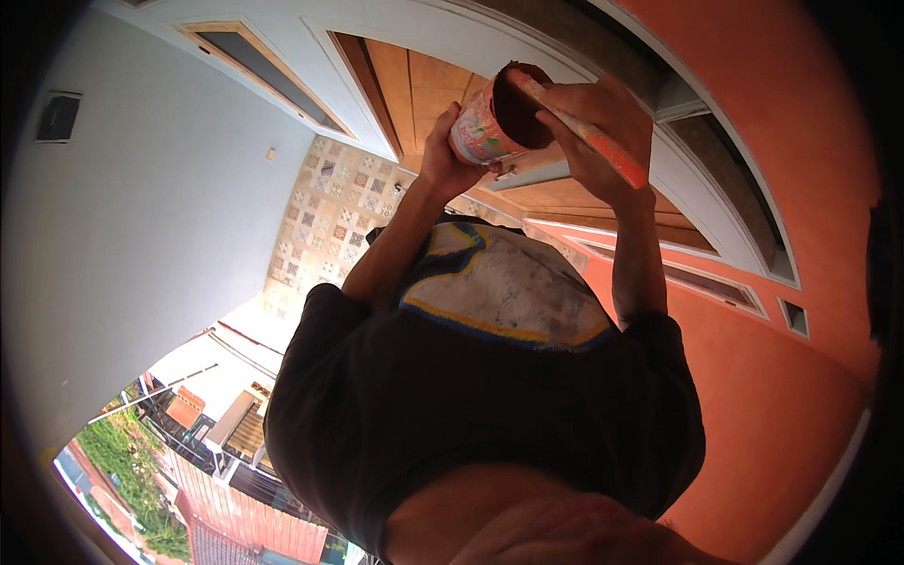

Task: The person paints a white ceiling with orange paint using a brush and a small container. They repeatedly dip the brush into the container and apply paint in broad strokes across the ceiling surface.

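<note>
My left hand (443,155) is wrapped round a paint can (476,132) with a printed label and a dark, paint-coated inside, tilted with its mouth toward my right. In my right hand (607,127) is a long, orange-stained brush (612,155), gripped across the mouth of the can. Its far end reaches the upper rim; whether bristles are inside is hard to tell. Both hands are raised above my dark shirt.
Beyond my hands are wooden doors (419,89) in white frames. An orange wall (772,424) is on the right, a pale wall (141,235) on the left, patterned tiled floor (315,221) between them. Furniture (235,424) and a red fence (235,508) show outside, lower left.
</note>
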A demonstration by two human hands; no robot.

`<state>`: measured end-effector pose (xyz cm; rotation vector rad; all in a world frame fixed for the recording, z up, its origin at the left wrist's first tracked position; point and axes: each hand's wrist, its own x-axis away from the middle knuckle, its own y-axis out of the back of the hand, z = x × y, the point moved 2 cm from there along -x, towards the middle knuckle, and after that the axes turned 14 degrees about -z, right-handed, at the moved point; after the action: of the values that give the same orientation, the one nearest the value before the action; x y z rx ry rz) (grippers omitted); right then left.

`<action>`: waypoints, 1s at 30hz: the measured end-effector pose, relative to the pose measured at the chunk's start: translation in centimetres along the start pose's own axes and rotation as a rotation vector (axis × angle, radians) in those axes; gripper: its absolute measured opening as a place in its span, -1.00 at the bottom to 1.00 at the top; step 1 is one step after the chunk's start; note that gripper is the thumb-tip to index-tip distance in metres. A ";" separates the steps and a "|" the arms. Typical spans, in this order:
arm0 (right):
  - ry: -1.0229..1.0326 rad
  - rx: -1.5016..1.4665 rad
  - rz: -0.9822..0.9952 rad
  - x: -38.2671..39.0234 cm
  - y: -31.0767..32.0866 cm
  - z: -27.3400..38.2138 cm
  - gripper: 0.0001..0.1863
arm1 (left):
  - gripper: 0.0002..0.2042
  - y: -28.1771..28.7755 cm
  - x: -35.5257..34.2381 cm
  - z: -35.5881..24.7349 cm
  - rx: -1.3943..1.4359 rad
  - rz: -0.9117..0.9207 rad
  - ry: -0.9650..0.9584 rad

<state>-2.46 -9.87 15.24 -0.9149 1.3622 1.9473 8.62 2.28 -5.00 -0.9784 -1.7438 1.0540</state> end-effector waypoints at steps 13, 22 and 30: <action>-0.636 -0.427 -0.131 1.1 2.8 -2.0 -0.84 | -0.40 -1.0 0.1 0.4 -0.072 -0.045 -0.078; -0.900 -0.583 -0.180 1.0 2.8 -2.9 -0.87 | -0.38 -1.2 0.5 0.5 -0.015 -0.021 -0.093; -0.855 -0.488 -0.219 0.2 4.2 -3.3 -0.82 | -0.39 -1.2 0.1 0.5 0.017 -0.087 -0.102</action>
<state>-5.24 -14.29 16.58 -0.3033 0.2969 2.1378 7.88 1.88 -4.01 -0.8432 -1.8397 1.0773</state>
